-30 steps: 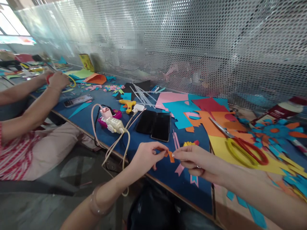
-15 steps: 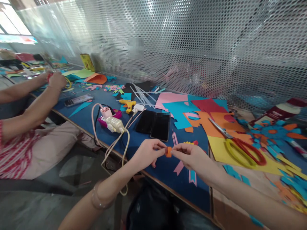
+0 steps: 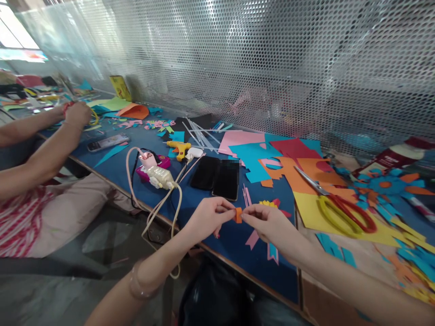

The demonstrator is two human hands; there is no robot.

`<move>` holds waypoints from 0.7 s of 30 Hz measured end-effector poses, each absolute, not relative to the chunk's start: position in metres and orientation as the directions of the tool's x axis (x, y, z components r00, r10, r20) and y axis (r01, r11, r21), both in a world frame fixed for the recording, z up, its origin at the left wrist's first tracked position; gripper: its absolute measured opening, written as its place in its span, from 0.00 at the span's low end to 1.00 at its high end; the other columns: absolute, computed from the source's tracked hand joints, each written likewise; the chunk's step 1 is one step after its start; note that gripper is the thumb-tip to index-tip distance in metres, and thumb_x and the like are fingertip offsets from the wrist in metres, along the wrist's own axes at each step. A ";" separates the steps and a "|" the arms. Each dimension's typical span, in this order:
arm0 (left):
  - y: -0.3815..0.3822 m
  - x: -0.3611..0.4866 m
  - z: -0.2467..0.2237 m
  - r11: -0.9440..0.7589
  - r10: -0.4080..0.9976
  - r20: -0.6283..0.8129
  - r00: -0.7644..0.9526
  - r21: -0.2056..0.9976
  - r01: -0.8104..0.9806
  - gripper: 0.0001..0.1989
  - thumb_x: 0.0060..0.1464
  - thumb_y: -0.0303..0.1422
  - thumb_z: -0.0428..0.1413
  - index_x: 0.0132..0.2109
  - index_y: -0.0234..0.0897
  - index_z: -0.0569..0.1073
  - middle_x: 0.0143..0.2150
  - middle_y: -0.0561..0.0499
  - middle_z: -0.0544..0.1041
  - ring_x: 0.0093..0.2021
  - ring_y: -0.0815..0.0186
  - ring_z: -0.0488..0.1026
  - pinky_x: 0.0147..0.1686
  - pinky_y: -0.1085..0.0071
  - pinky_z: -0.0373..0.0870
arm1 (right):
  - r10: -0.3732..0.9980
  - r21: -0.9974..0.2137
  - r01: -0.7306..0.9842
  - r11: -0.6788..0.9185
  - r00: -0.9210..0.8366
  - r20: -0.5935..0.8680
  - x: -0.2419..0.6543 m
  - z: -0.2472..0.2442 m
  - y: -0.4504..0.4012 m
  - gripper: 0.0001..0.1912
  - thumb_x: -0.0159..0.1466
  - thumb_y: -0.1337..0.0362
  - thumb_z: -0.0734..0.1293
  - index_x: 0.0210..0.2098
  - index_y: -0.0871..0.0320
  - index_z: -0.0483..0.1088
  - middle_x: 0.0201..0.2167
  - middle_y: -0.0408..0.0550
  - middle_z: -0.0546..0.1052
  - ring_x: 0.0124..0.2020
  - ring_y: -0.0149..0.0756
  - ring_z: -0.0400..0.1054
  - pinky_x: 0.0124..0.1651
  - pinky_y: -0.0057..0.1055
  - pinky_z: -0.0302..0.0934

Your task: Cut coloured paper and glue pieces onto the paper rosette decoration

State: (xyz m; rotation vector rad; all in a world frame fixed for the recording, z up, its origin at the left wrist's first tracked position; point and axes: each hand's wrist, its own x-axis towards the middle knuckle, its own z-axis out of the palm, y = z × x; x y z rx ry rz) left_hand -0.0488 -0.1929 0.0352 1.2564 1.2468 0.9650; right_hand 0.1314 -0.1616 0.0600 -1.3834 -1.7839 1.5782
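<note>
Between the fingertips of both hands is a small strip of orange paper (image 3: pixel 239 215), held just above the table's front edge. My left hand (image 3: pixel 210 218) pinches its left side, and my right hand (image 3: pixel 267 221) pinches its right side. Just behind the right hand lies a paper flower (image 3: pixel 269 204) with yellow and red parts, partly hidden by that hand. Pink and blue paper ribbons (image 3: pixel 252 239) with notched ends lie under the right hand. Beyond the hands rest a black phone (image 3: pixel 226 179) and a dark flat case (image 3: pixel 205 172).
Scissors (image 3: pixel 340 206) lie on orange and yellow paper sheets (image 3: pixel 307 213) at right, near a blue paper flower (image 3: pixel 385 184) and a bottle (image 3: pixel 396 156). A yellow glue gun (image 3: pixel 179 148) and corded plugs (image 3: pixel 158 175) are left. A co-worker's hands (image 3: pixel 77 114) work farther left.
Both my hands keep their pinch on the orange paper strip, which has turned slightly. The camera view has shifted a little, and the co-worker's hands appear slightly farther left.
</note>
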 end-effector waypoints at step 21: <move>-0.194 -0.050 0.036 0.155 0.976 -0.168 0.139 0.983 0.102 0.15 0.53 0.41 0.57 0.39 0.31 0.73 0.33 0.47 0.80 0.11 0.79 0.58 0.12 0.79 0.56 | 0.861 -0.880 0.470 0.060 -0.471 -0.192 0.134 0.052 -0.158 0.12 0.61 0.56 0.64 0.35 0.58 0.72 0.31 0.45 0.74 0.32 0.33 0.67 0.32 0.28 0.59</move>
